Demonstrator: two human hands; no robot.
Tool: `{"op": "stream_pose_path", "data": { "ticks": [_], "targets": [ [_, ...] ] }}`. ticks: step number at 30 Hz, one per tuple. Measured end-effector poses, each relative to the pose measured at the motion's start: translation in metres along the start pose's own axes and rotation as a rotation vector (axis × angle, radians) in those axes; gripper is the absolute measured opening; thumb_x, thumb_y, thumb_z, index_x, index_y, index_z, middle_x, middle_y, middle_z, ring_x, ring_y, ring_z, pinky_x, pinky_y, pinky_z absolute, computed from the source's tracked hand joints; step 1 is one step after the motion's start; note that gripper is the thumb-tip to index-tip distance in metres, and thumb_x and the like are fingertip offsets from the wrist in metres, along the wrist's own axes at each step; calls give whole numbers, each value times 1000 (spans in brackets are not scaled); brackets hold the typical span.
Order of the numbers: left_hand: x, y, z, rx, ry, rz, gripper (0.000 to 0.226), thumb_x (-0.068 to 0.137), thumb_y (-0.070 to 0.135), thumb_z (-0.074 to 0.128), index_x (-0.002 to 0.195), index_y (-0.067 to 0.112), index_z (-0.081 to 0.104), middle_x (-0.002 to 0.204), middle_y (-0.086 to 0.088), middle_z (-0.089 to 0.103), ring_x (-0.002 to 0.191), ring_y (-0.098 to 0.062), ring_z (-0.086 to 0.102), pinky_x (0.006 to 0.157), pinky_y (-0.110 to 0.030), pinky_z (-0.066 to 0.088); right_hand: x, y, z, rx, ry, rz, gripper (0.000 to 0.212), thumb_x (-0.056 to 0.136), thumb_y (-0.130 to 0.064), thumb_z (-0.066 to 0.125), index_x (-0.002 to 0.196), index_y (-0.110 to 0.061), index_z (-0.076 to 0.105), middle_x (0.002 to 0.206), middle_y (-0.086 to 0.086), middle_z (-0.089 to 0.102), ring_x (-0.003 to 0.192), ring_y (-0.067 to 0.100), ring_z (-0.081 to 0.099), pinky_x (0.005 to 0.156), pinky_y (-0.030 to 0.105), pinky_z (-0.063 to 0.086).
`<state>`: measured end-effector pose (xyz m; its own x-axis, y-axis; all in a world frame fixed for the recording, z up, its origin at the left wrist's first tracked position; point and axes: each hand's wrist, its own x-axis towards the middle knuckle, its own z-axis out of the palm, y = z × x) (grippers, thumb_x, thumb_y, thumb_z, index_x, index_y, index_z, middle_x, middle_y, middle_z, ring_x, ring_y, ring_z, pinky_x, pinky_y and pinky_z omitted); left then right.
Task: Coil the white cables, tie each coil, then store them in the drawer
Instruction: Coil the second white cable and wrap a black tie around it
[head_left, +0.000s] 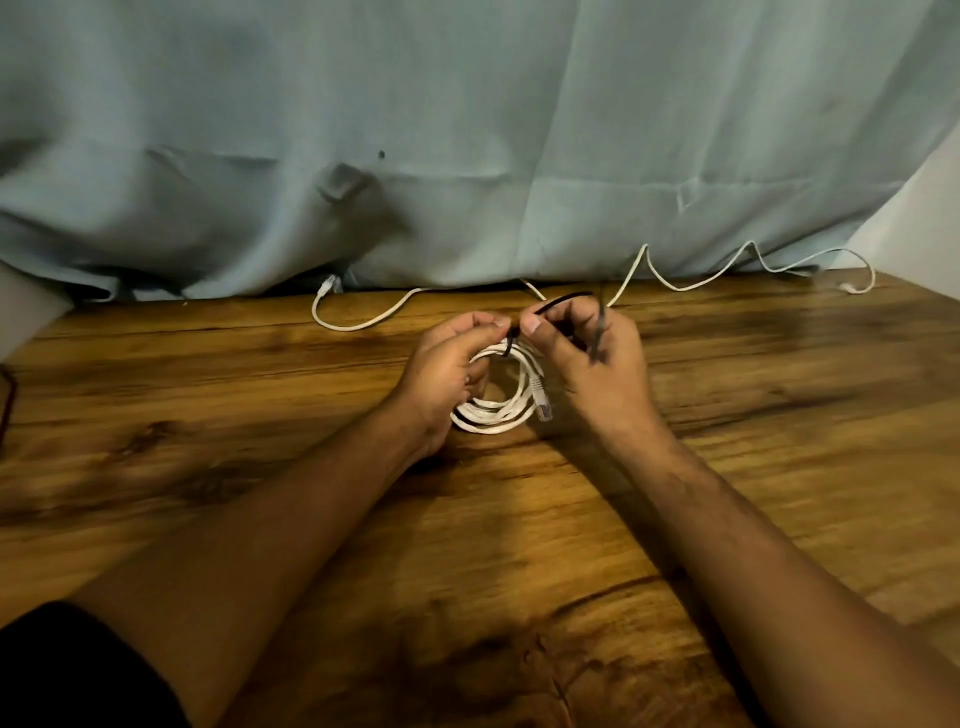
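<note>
A coiled white cable (496, 413) with a clear plug at its right side rests on the wooden table (727, 441) between my hands. My left hand (447, 369) grips the coil's left side, thumb and fingers pinched at the top. My right hand (592, 364) pinches a thin black tie (563, 299) that loops over the top of the coil; a grey end sticks out past the fingers. A second white cable (691, 283) lies uncoiled in loose waves along the table's far edge. No drawer is in view.
A pale blue-grey curtain (467, 156) hangs behind the table down to its far edge. A white wall (914, 218) shows at the right. A thin red wire (8, 395) runs along the table's left edge.
</note>
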<state>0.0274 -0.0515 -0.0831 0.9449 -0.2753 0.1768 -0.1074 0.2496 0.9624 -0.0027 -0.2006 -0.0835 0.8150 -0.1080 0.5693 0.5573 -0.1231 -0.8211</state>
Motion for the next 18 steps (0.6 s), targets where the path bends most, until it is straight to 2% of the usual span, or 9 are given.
{"op": "stream_pose_path", "data": {
  "ticks": [3,7,10,13,16,18],
  "targets": [
    [2,-1,1,-21,-14,0,17,101,12,56,87,18,62,49,12,37,37,0,24,35,-14,17,1,-2,0,18,26,2,8,96,-6,70,89,-5,69,78,-4,73,76,9,67,72,26,54],
    [2,-3,3,3,-7,-8,11,101,16,59,90,16,61,49,13,37,38,-1,24,36,-15,18,0,-4,-2,13,10,-14,6,97,-6,70,91,-5,69,83,8,73,78,14,67,73,31,54],
    [1,-2,1,13,5,-15,11,102,19,58,92,16,62,47,15,39,38,0,25,37,-16,18,-1,-9,-3,-33,-49,-65,10,97,-2,68,93,-12,72,87,7,74,83,15,70,77,27,56],
    [0,-2,1,49,2,3,13,103,21,58,91,16,60,45,15,40,37,0,26,38,-16,20,-1,-8,-4,-72,-59,-126,8,100,-3,64,98,-9,70,90,10,74,88,20,71,81,33,57],
    [-1,-4,0,90,-8,28,15,102,23,59,90,14,60,47,15,41,38,0,28,39,-16,22,0,-3,-4,-117,-29,-150,7,103,-11,60,98,-13,65,86,10,72,84,31,71,78,41,57],
    [-2,-4,0,105,-12,32,17,103,23,59,89,14,58,46,15,41,38,0,28,39,-17,21,0,-1,-4,-135,-11,-143,7,103,-14,60,98,-13,64,84,7,72,82,28,71,77,42,57]
  ]
}}
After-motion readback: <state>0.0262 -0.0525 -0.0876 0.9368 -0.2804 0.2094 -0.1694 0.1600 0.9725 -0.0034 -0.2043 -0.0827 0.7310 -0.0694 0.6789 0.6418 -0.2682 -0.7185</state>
